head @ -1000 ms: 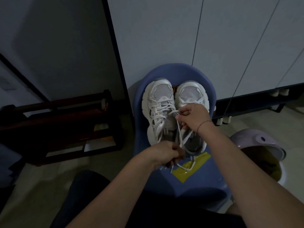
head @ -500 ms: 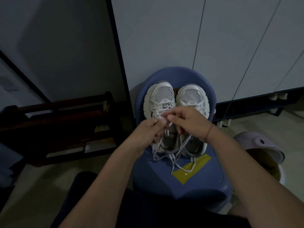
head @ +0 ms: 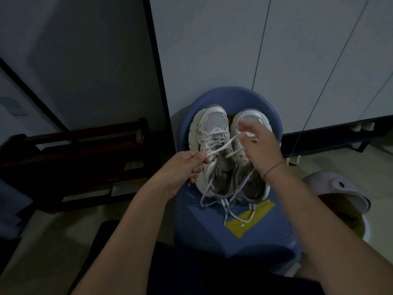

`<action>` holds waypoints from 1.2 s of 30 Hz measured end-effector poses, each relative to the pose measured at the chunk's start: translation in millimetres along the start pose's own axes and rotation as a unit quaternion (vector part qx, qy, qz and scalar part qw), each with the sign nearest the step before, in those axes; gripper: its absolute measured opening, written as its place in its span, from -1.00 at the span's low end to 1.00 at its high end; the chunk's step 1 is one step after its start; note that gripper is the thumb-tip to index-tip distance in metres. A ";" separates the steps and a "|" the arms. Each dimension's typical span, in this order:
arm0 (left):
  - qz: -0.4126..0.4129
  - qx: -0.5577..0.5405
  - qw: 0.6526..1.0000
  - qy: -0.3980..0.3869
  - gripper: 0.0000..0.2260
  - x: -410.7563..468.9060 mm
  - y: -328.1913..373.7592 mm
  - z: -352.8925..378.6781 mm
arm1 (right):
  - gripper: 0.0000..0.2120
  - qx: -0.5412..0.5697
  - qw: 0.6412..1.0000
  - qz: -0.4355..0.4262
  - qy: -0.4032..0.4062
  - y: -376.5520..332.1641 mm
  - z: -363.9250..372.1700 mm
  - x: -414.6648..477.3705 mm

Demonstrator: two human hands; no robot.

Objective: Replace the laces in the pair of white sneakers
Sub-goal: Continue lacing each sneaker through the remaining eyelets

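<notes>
Our left hand (head: 180, 169) and right hand (head: 262, 149) each pinch the lace (head: 221, 146), taut between them; we should pull evenly, probably through upper eyelets of the left-side sneaker (head: 212, 126).

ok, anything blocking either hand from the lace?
Nothing visible. The left hand and right hand each pinch the white lace, which runs between them above the sneakers on the blue chair.

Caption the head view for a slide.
Left hand and right hand pinch a flat white lace above two white mesh sneakers on a blue plastic chair.
</notes>
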State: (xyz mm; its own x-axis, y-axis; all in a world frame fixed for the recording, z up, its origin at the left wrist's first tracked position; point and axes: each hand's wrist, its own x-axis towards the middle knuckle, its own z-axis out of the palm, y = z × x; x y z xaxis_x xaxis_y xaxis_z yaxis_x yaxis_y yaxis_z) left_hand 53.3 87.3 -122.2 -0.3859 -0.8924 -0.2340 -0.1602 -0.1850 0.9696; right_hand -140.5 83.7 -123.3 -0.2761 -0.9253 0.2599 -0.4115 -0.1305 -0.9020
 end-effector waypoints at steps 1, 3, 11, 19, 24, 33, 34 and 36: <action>0.004 0.000 1.000 0.002 -0.75 0.6 0.4 1.2 | -0.69 -0.005 0.997 -0.050 -0.051 -6.7 2.4 -5.2; 0.016 -0.004 1.000 0.004 -0.75 1.8 1.3 3.3 | -0.69 -0.024 0.980 -0.098 -0.172 -16.1 10.5 -16.6; -0.003 0.024 0.997 -0.079 -0.82 -1.0 5.3 7.4 | -0.92 -0.088 0.990 -0.095 -0.053 -0.5 11.1 -4.8; 0.001 -0.127 0.988 0.087 -0.85 15.6 -1.3 6.6 | -0.82 -0.101 0.994 0.001 -0.032 -6.0 12.1 -10.4; 0.002 -0.160 0.968 0.193 -0.88 32.7 -11.8 6.6 | -0.77 -0.196 0.949 0.080 -0.232 5.2 27.4 -18.7; 0.019 -0.099 0.968 0.230 -0.86 38.2 -24.2 27.0 | -0.80 -0.045 0.970 0.162 -0.174 2.8 38.6 -24.4; 0.029 -0.087 0.967 0.237 -0.84 37.7 -24.2 27.5 | -0.80 -0.036 0.971 0.164 -0.171 3.2 38.7 -24.0; 0.047 -0.062 0.965 0.252 -0.79 37.1 -24.0 28.3 | -0.79 -0.025 0.971 0.165 -0.173 4.4 39.6 -23.5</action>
State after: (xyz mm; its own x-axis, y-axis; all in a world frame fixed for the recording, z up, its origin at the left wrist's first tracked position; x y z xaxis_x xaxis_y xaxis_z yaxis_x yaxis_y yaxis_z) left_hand 17.2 70.3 -156.2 0.1014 -0.9886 -0.1110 -0.0243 -0.1140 0.9932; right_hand -101.5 90.7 -147.0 -0.0956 -0.9793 -0.1786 -0.3937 0.2019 -0.8968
